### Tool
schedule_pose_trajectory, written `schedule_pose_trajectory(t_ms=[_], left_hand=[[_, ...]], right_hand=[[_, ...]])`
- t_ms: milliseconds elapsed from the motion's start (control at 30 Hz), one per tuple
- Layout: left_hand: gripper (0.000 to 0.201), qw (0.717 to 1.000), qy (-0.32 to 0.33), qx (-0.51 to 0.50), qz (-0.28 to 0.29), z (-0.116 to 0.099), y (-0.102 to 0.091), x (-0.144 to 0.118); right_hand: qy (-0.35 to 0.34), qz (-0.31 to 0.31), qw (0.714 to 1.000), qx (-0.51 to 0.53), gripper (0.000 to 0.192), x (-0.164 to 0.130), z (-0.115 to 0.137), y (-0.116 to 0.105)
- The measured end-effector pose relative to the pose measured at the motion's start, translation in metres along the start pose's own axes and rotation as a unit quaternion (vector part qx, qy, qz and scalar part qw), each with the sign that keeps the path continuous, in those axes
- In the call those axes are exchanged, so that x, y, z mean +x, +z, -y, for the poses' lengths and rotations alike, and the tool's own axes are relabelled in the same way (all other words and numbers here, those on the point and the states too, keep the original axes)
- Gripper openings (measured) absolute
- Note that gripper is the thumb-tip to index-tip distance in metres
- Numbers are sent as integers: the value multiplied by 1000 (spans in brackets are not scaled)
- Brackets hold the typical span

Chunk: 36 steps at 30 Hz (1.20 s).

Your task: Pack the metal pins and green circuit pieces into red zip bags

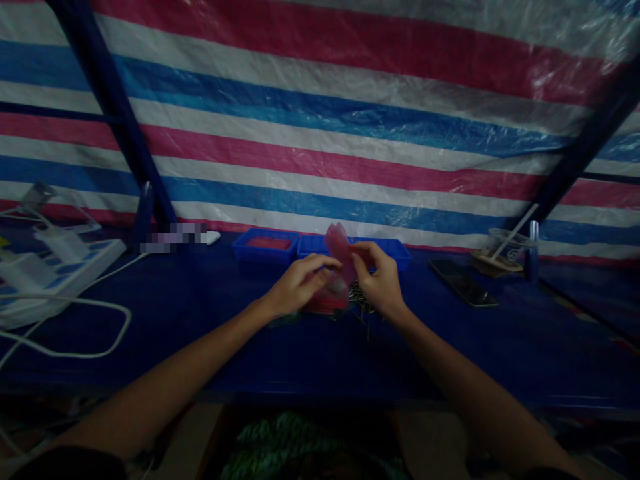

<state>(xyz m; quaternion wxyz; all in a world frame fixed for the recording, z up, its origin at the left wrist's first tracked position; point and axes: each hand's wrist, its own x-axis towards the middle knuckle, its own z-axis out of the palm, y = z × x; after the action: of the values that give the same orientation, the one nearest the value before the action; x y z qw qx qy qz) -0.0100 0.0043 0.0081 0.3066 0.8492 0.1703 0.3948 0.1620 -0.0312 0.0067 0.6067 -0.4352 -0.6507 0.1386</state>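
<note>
Pink piece: I see a small translucent pink bag (339, 248) held up between both hands at table centre, just in front of the blue trays (320, 248).
Long axis: it stands roughly upright, its top tipped toward 11 o'clock and its lower end down among my fingers.
Left hand: my left hand (299, 285) comes in from 8 o'clock, fingers curled onto the bag's lower left edge, pinching it.
Right hand: my right hand (381, 280) comes in from 4 o'clock, thumb and forefinger closed on the bag's right edge, higher up.
Nearer hand: I judge both equally close; the right grips nearer the top.
Below: a heap of small dark metal pieces (361, 303) lies on the blue table (210, 333) at 6 o'clock from the bag, beside more reddish material I cannot make out.
Far right: a phone (463, 283) at 3 o'clock, well apart.
</note>
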Motion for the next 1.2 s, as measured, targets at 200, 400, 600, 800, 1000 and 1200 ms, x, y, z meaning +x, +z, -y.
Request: schedule_pose_trajectory(t_ms=[200,400,600,800,1000,1200], left_hand=[[52,879,-279,-379,-76,18,-11,7],[27,884,-267,-359,-136,19,-6,7],[17,989,-53,-24,-132,19,-3,2],[32,965,108,239,-30,14,-4,-3],[34,998,-43,30,-46,18,-5,2],[49,912,-251,-320,-51,19,-23,6]], right_hand=[[-236,45,947,-214,25,-1,-2,-5],[-171,-28,958,-229,28,1,-7,-7],[20,-34,995,-94,22,3,4,-4],[149,30,982,110,27,3,6,2],[-13,2,1000,-2,18,1,7,-3],[-158,89,983,-23,29,0,10,-7]])
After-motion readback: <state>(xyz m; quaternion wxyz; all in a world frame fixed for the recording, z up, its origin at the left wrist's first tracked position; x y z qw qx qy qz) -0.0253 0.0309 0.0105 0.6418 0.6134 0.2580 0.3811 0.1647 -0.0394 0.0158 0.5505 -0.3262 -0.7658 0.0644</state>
